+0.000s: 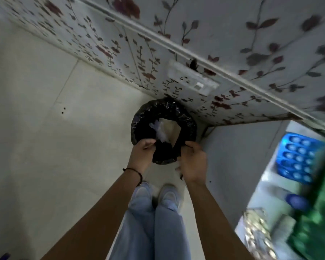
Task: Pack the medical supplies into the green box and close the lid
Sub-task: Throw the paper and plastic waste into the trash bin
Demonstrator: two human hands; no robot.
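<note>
I stand over a round bin lined with a black plastic bag (163,111) on the floor by the wall. My left hand (142,151) pinches the near left edge of the bag. My right hand (192,162) grips the near right edge. Inside the bin lie a clear plastic wrapper (159,131) and a brown paper piece (172,128). The green box (319,218) shows blurred at the right edge, on a white table (270,177). A blue blister pack (300,158) lies on that table behind it.
A flowered wall (214,53) with a white socket plate (193,79) rises behind the bin. Pale floor tiles (45,128) spread to the left. My legs in light jeans and white shoes (156,194) stand below the bin. A gold patterned item (257,231) lies on the table.
</note>
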